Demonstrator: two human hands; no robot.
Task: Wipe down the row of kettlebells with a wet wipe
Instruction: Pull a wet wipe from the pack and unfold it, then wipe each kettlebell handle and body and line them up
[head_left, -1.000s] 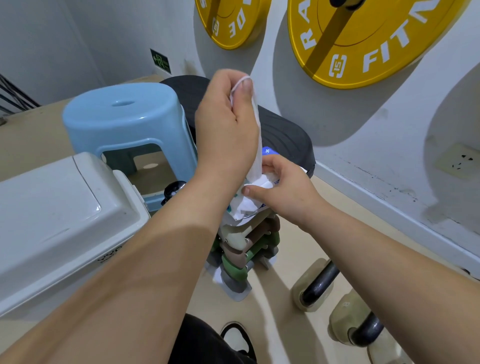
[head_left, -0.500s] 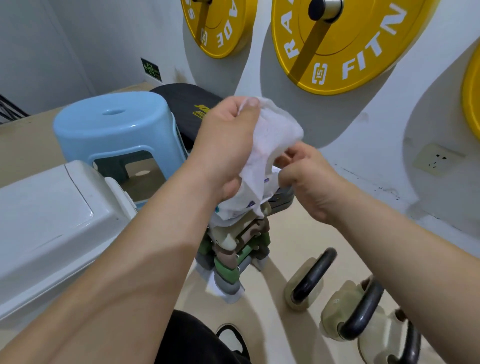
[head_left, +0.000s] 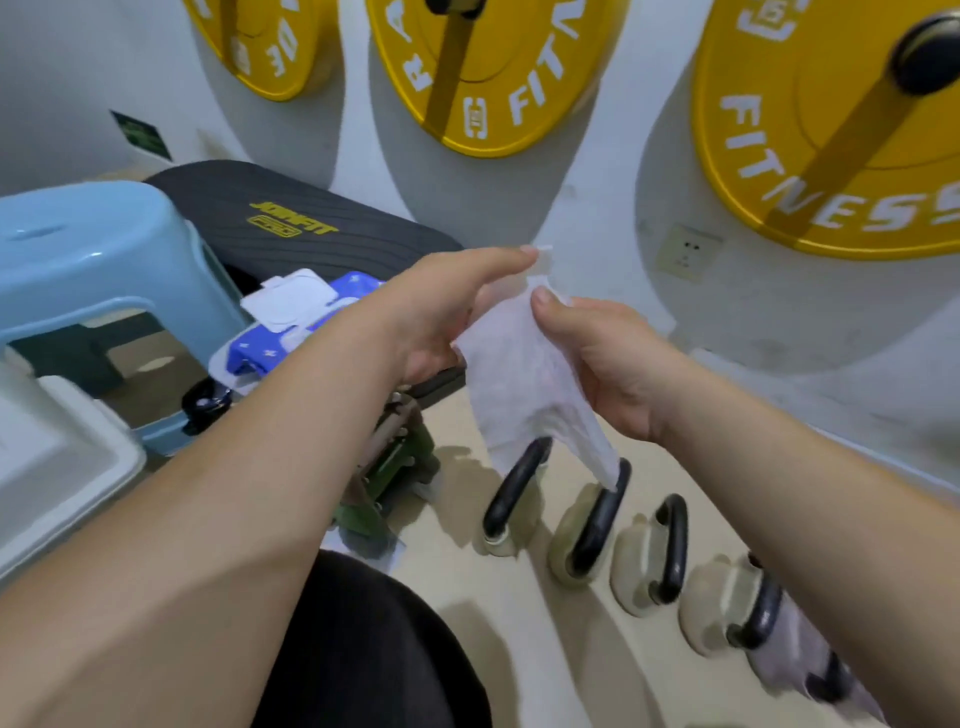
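Both hands are up in the air and they hold the wet wipe (head_left: 519, 374) between them. The left hand (head_left: 441, 317) pinches the top corner with its fingertips. The right hand (head_left: 618, 374) pinches the side of it under the thumb. The wipe hangs down open and loose, like a little flag.

The kettlebells (head_left: 644, 561) sit right below the hands, on the floor (head_left: 519, 639). They stand in a line, one just beside the next. The line starts under the wipe and runs off to the right, along the wall (head_left: 597, 234). Their black handles point up. The tip of the wipe hangs in front of the second handle, but I cannot tell if it touches it. The right hand is nearer to the line, so I think it will do the wiping, and it needs to go straight down first. No kettlebell looks wiped yet.

The floor is smooth and pale. To the left of the hands are the pack of wipes (head_left: 291, 317) with its lid open, and a blue stool (head_left: 104, 260). Big yellow weight plates (head_left: 493, 78) hang on the wall above the hands.
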